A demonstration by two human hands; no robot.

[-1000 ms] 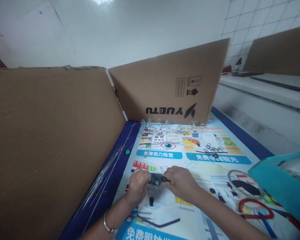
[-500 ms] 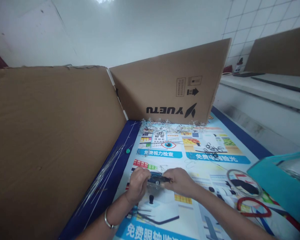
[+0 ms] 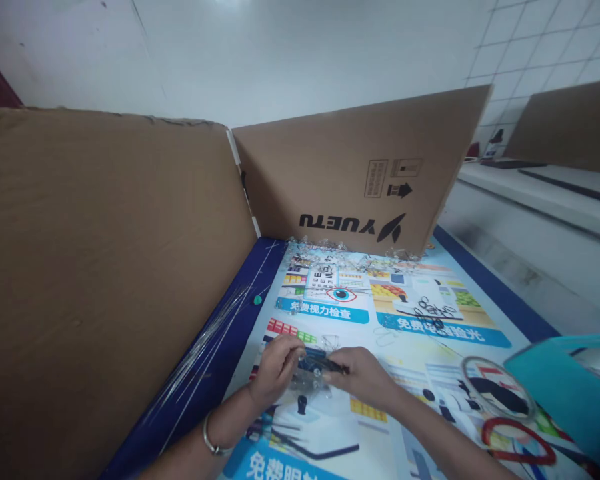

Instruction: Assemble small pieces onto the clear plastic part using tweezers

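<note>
My left hand (image 3: 276, 369) and my right hand (image 3: 361, 376) meet low in the middle of the view over a printed poster mat (image 3: 410, 400). Both pinch a small dark object with a clear part (image 3: 314, 366), held between their fingertips just above the mat. What the object is, I cannot make out. A metal bangle (image 3: 211, 437) sits on my left wrist.
Cardboard walls stand at the left (image 3: 105, 267) and the back (image 3: 360, 180). Clear scraps (image 3: 330, 245) lie along the back wall's foot. Small black rings (image 3: 433, 312) lie on the mat. A teal bin (image 3: 570, 393), a clear ring (image 3: 497, 380) and a red ring (image 3: 517, 440) are at right.
The view has shifted slightly, so everything sits a little to the right and lower. My hands stay together on the small object, with the fingers slightly rearranged.
</note>
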